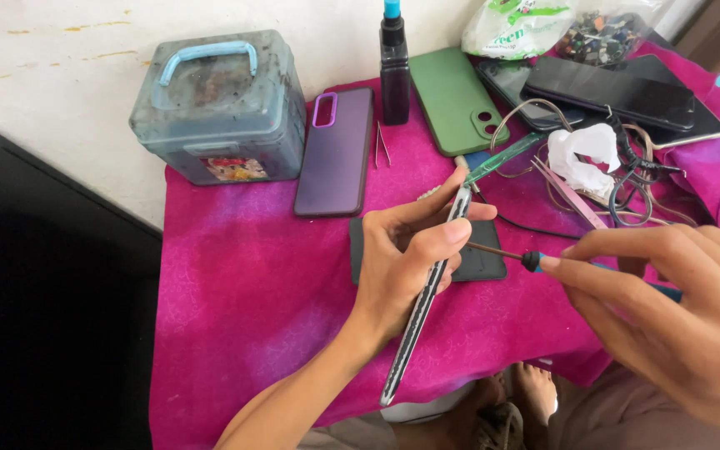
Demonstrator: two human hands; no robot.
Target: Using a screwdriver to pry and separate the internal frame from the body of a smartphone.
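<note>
Just in front of the purple phone case (pixel 335 154) on the bench, the left hand (pixel 406 258) has its grip closed on an edge-on phone (pixel 427 292) while the right hand (pixel 668 300) pinches a screwdriver (pixel 506 254), whose tip, probably at the phone's edge, should be held steady and square.

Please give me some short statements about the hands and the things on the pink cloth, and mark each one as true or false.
1. The left hand holds a phone edge-on. True.
2. The right hand holds scissors. False: it holds a small screwdriver, tip toward the phone.
3. The purple phone case lies beside the grey box. True.
4. The dark bottle lies on its side. False: it stands upright.
5. The green phone case lies on the pink cloth. True.
</note>
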